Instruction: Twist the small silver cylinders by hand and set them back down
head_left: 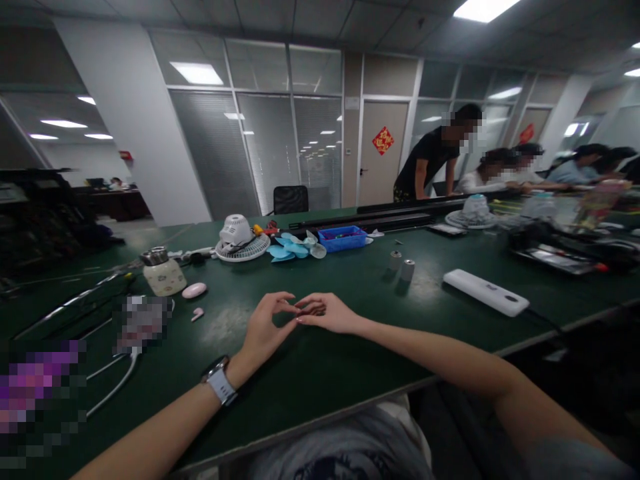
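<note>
1 left hand [270,328] and 1 right hand [336,313], both half curled, meet tip to tip; whether they pinch anything tiny, I cannot tell. Left, nearer the left hand, a pink earbud [199,313] lies on the table [340,380], long axis near-left to far-right.

Far: glass wall [267,153], apparently with blinds [213,157]; door [381,177], right; black chair [291,199]. Left: white pillar [133,120]. Right: ceiling light [485,9], lit.

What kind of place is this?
Probably an office used as a workroom: there's a long green table with a fan and cables on it, blinds behind glass, and people farther along.
</note>
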Tool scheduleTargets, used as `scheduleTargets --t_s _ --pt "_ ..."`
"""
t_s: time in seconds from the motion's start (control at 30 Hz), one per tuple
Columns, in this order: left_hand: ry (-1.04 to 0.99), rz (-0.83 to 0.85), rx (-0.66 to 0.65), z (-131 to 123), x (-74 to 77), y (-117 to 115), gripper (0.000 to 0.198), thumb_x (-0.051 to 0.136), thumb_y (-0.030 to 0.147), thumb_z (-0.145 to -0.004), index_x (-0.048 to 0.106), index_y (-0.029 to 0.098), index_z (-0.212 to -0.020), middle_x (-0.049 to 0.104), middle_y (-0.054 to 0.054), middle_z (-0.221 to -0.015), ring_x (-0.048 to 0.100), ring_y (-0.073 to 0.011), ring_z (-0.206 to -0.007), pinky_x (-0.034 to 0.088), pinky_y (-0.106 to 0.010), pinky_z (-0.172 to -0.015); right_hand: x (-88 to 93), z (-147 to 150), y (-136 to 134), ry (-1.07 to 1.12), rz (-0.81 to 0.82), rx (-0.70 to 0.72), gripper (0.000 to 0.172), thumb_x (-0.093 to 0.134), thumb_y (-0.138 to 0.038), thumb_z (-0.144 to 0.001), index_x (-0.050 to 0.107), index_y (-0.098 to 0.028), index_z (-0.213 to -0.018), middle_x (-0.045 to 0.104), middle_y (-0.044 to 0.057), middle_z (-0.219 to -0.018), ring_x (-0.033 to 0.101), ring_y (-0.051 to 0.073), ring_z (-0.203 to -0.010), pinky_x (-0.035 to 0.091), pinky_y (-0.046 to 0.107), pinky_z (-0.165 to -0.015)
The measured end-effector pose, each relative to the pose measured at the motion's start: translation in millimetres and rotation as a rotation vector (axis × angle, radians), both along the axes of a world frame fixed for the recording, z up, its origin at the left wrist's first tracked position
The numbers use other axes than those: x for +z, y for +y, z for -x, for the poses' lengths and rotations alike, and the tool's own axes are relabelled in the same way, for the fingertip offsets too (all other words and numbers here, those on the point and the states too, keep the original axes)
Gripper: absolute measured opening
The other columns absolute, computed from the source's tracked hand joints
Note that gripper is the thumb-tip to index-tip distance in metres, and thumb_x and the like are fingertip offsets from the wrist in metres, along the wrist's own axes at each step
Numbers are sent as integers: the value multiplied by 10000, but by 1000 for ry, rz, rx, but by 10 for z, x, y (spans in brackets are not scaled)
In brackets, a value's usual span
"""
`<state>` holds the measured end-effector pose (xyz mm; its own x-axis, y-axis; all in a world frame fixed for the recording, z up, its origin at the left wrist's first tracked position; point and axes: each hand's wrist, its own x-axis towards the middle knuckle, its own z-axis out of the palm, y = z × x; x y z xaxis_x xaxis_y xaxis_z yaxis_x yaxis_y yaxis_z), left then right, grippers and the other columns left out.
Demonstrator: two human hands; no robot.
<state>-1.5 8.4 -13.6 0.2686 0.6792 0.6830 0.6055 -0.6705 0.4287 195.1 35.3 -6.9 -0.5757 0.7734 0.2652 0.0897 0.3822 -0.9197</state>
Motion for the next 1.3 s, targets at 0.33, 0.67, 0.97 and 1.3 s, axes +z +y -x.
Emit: scheduleTargets --t_s 0.33,0.67,0.97,1.3 --pt "98 -59 -2 4 -36 34 295 680 290 -802 572 232 -1070 702 -53 -1041 651 -228 -1015 500 -422 -923 96 -34 -29 -14 -123 -7 409 727 -365 -747 684 -155 -1095 739 62 -930 696 189 -852 543 350 -824" --pt "53 7 19 29 -3 46 459 698 318 -792 494 235 -1195 664 -62 -1112 617 -227 -1040 505 -440 -895 752 -1995 508 -443 -631 -1176 328 520 -320 -893 726 -204 -1121 721 91 -1086 652 259 -1042 481 369 -914" --pt "75 59 36 36 48 3 422 693 325 -789 511 229 -1158 684 -41 -1045 614 -217 -984 502 -394 -838 455 -2663 752 -868 -375 -1105 266 609 -341 -822 778 -225 -992 756 56 -923 695 245 -898 506 279 -735" --pt "57 96 34 21 65 -6 396 688 316 -787 521 230 -1135 693 -29 -1003 616 -219 -985 505 -394 -839 464 -2690 768 -909 -333 -1057 270 616 -386 -812 785 -241 -966 760 35 -832 705 223 -816 501 253 -651"
